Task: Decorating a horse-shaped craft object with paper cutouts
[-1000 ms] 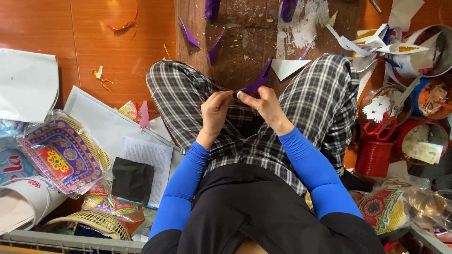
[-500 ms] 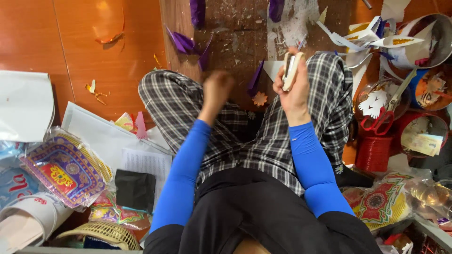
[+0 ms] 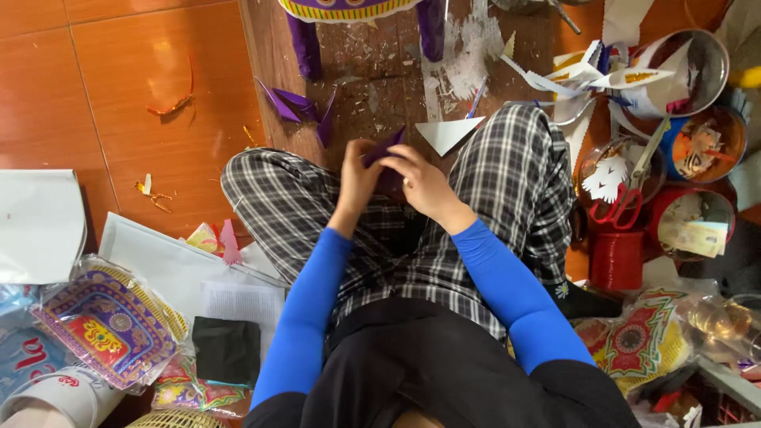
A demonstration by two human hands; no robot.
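Observation:
I sit cross-legged in plaid trousers on an orange tiled floor. My left hand (image 3: 358,178) and my right hand (image 3: 420,181) meet over my lap, both pinching a small folded purple paper piece (image 3: 386,147). Blue sleeves cover my forearms. Just beyond my hands lie folded purple paper pieces (image 3: 295,105) and a white paper triangle (image 3: 448,133) on a worn brown board (image 3: 372,79). A purple and yellow paper figure (image 3: 349,9) stands at the top edge.
Red-handled scissors (image 3: 617,208), a red cup (image 3: 617,260) and round tins of paper scraps (image 3: 697,147) crowd the right. White sheets (image 3: 170,265), a black square (image 3: 227,349) and colourful patterned packets (image 3: 107,329) lie at the left. A woven basket rim (image 3: 174,418) shows at the bottom.
My right hand, raised half a second ago holding a pale object, has come back down to meet my left hand on the purple paper. The view shifted slightly.

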